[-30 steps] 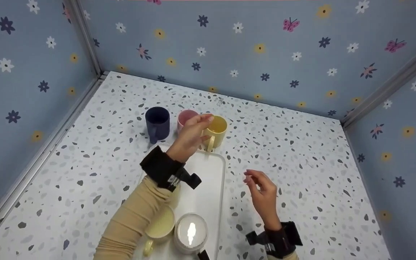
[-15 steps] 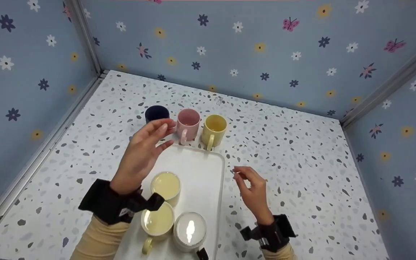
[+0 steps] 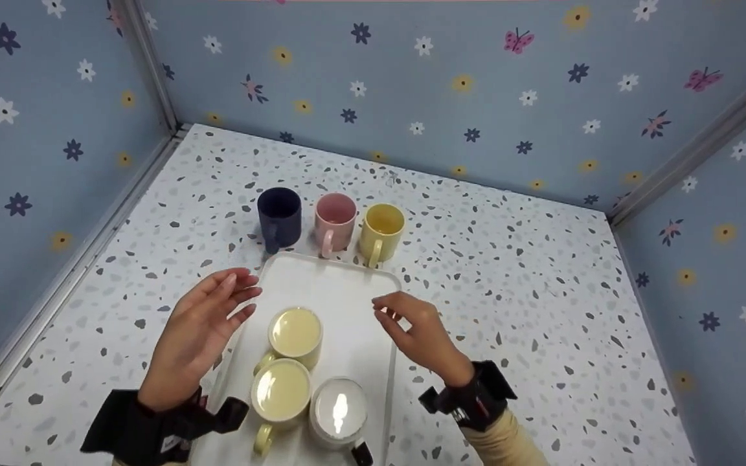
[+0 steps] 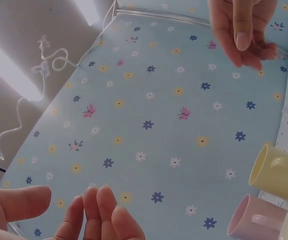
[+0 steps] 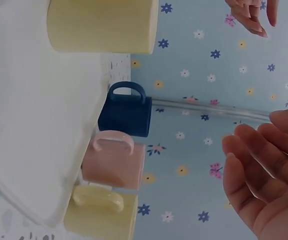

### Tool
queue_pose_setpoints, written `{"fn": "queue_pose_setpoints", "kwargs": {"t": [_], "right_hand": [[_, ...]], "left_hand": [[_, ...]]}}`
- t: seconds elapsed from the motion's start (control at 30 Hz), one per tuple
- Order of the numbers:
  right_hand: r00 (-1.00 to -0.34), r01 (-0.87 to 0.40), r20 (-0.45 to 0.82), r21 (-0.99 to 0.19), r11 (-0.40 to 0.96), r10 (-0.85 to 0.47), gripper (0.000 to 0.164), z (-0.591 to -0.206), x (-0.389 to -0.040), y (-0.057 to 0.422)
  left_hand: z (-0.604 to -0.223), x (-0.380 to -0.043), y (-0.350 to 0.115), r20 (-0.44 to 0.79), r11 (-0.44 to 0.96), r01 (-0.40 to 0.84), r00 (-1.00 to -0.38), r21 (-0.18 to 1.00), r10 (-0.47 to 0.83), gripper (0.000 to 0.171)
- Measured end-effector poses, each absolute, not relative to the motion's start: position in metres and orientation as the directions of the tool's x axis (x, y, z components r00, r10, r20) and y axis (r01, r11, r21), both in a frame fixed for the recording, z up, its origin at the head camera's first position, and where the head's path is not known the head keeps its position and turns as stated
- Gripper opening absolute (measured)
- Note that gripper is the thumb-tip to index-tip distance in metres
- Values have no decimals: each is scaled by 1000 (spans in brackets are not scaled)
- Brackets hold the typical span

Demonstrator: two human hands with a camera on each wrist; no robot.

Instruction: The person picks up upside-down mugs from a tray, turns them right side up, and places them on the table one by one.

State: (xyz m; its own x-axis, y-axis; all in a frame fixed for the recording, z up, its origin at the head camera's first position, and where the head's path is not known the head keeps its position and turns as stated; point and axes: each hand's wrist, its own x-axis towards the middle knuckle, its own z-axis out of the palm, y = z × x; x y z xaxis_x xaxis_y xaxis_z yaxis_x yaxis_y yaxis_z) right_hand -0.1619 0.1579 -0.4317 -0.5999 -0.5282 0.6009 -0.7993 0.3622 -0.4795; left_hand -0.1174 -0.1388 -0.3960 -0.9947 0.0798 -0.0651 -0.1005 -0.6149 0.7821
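- Fingers [image 4: 91, 215] of left hand [image 3: 193, 327] loosely parted, empty
- Right hand [image 3: 423, 331]: fingers narrow, empty
- Step seems arranging mugs [image 3: 337, 223]; next grip calls for lowering first

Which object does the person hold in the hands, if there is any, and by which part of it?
Nothing is held: the left hand and the right hand both have loosely bent fingers, with no object between them.

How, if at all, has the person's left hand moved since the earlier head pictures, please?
Yes, the left hand has moved leftward and back toward the person, away from the stationary pink mug.
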Motion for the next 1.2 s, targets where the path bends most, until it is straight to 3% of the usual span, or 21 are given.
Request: {"fn": "queue_pose_setpoints", "kwargs": {"t": [0.23, 0.43, 0.7, 0.93, 1.2], "right_hand": [[-514, -841, 373, -393, 371, -772, 13, -404, -164, 116], [-444, -876, 193, -296, 380, -875, 15, -393, -161, 73], [-429, -896, -25, -111, 429, -903, 11, -403, -158, 21], [-382, -915, -95, 179, 362, -919, 12, -420, -158, -9], [-406, -909, -227, 204, 365, -885, 11, -433, -159, -19]], "left_hand": [[-417, -105, -151, -14, -719, -113, -990, 686, 142, 22], [-423, -101, -154, -15, -738, -117, -989, 664, 144, 23], [-428, -98, -155, -22, -748, -120, -990, 653, 139, 22], [-433, -94, -159, -23, -774, -123, -990, 621, 139, 24], [-433, -91, -160, -7, -779, -109, -991, 617, 133, 24]]}}
